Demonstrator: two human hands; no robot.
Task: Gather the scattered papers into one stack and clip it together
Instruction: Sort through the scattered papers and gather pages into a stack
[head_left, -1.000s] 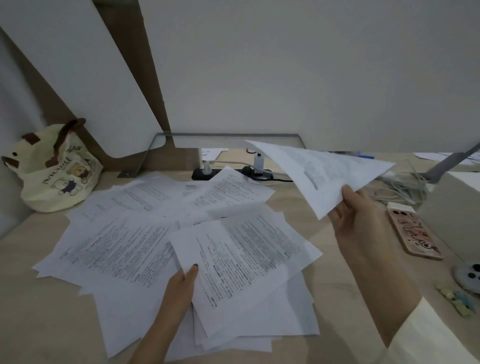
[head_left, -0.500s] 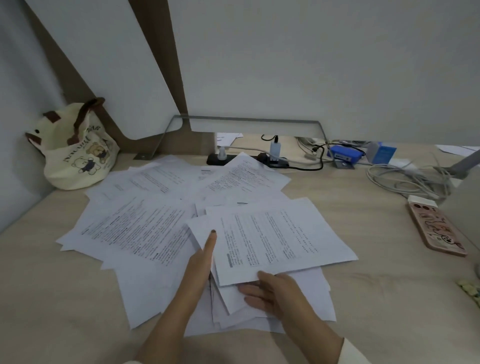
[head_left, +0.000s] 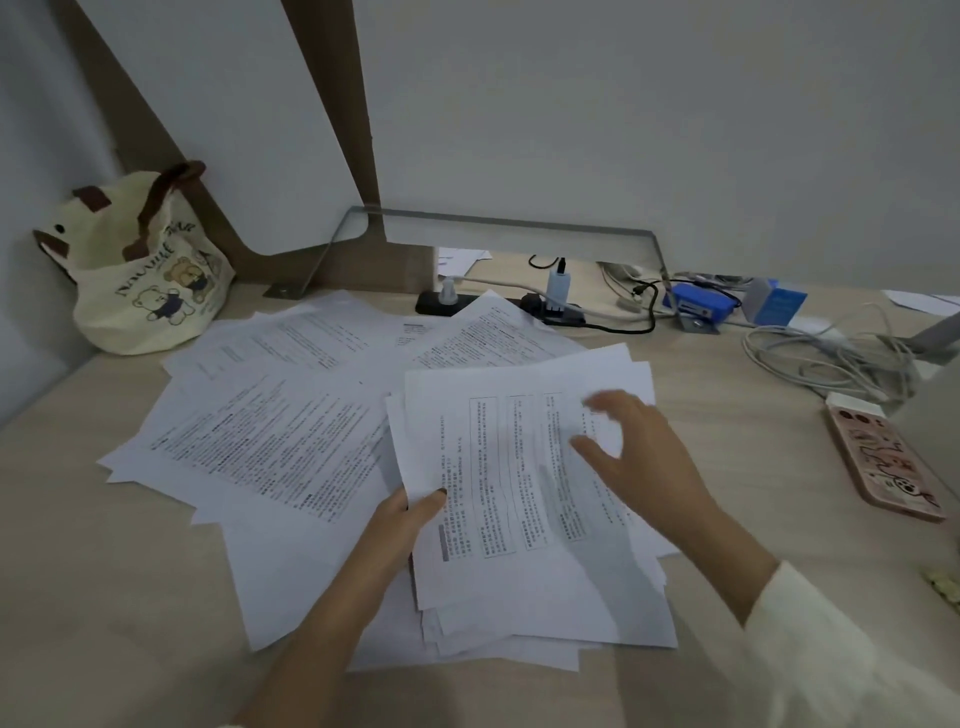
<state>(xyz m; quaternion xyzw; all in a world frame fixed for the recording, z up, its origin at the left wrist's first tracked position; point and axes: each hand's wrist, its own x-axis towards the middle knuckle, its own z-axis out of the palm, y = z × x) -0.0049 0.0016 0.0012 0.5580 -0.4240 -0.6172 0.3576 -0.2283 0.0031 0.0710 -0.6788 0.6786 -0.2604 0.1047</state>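
Desk (head_left: 104, 597), pale wood, seen from above.

- Papers (head_left: 270, 441): printed white sheets fanned loosely and overlapping from the left-middle of the desk toward the back edge. None are squared up.
- Stack (head_left: 519, 639): a rough pile at the front-centre of the desk. Its edges are uneven and corners jut out at the bottom and right.
- Top sheet (head_left: 498, 467): lies uppermost on the pile, printed in boxed columns and turned sideways to the viewer. Its left edge is lifted slightly.
- Left hand (head_left: 400, 525): at the left edge of the top sheet. The grip is clamped there, thumb on the printed face and fingers tucked out of sight beneath.
- Right hand (head_left: 639, 457): over the right part of the top sheet. The grip is apart and the fingers are spread and motion-blurred. Cannot tell whether the fingertips touch the paper. A cream sleeve (head_left: 831, 649) covers the forearm.

Around the desk:
- Cream tote bag (head_left: 140, 280) with bear prints sits in the back-left corner.
- Black power strip (head_left: 498, 306) lies along the back edge with plugs in it. Some of the far sheets overlap its front.
- Blue box (head_left: 696, 306) is further right on the back edge.
- Tangle of grey cables (head_left: 831, 358) is toward the back-right.
- Phone (head_left: 883, 457) in a pink cartoon case lies flat near the right edge, well apart from the pile.
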